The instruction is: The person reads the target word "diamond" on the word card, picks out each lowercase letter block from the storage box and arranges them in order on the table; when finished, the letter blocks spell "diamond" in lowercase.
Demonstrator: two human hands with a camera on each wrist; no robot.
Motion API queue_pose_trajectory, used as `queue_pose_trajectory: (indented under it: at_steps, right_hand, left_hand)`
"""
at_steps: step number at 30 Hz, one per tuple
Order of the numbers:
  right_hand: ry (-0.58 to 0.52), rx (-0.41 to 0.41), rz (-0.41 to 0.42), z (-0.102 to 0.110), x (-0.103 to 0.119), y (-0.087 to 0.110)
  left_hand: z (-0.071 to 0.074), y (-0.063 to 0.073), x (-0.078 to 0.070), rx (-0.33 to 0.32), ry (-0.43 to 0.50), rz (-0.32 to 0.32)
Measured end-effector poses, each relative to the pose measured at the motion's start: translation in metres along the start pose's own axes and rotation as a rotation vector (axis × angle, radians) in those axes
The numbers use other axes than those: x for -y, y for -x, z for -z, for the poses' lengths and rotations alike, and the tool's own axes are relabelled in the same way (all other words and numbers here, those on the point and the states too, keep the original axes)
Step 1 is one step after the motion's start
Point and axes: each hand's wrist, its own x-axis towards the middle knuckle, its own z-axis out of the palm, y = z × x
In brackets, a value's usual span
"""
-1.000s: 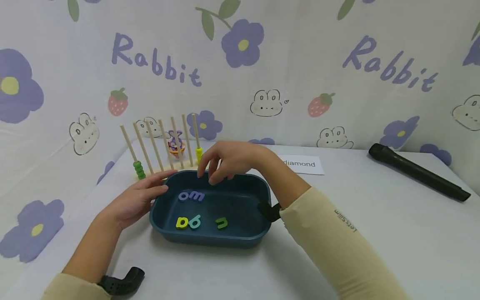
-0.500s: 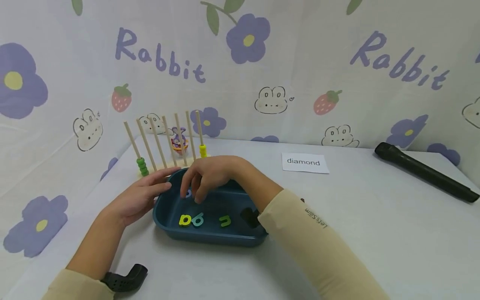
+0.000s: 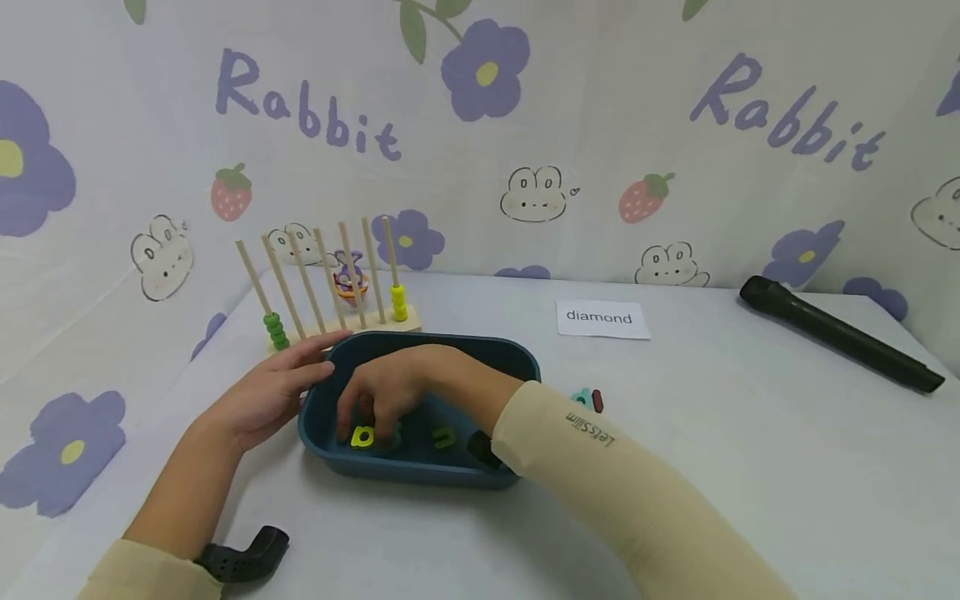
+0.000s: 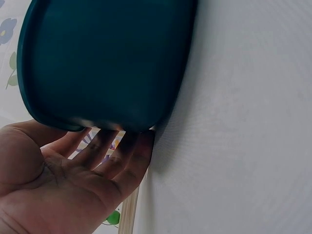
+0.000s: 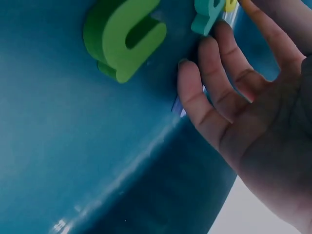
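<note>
A dark blue tub [image 3: 442, 475] holds foam-like letters on its floor. My left hand [image 3: 273, 392] rests at the tub's left end; in the left wrist view its relaxed fingers lie along the outer wall, with the thumb at the rim. Inside the tub, my right hand [image 3: 393, 387] reaches down, index finger and thumb on either side of a yellow letter [image 3: 362, 437]. A teal letter [image 5: 206, 14] sits beside the right fingertips, partly covered by them in the head view. Nearer the tub's middle lies a green letter [image 5: 124, 39]. A purple piece [image 5: 178, 106] peeks out behind the fingers.
Behind the tub stands a wooden rod rack [image 3: 408, 320] with green and yellow beads, and a small purple toy [image 3: 350, 279]. A "diamond" card [image 3: 603, 319], a teal letter [image 3: 582, 397], a dark red piece [image 3: 597, 401] and a black microphone [image 3: 840, 335] lie to the right.
My right hand has moved from above the tub's back rim down and towards its near left part, now covering the purple letters. The left hand stays at the tub's left end.
</note>
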Motion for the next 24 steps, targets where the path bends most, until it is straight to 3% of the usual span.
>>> queue_pose_trajectory:
  at_steps: [7, 12, 19, 24]
  right_hand:
    - [0.087, -0.051, -0.012, -0.007, 0.003, -0.005]
    - [0.081, -0.09, -0.03, -0.005, 0.001, -0.003]
    - [-0.037, -0.136, -0.052, 0.004, -0.008, 0.005]
    - [-0.141, -0.159, -0.022, 0.011, -0.011, 0.012]
  left_hand:
    - [0.0, 0.001, 0.0, -0.003, -0.001, -0.014]
    - [0.001, 0.0, 0.0, -0.008, 0.006, -0.006]
    - [0.001, 0.001, -0.001, 0.004, 0.003, -0.008]
    - [-0.001, 0.0, -0.002, -0.006, 0.003, 0.005]
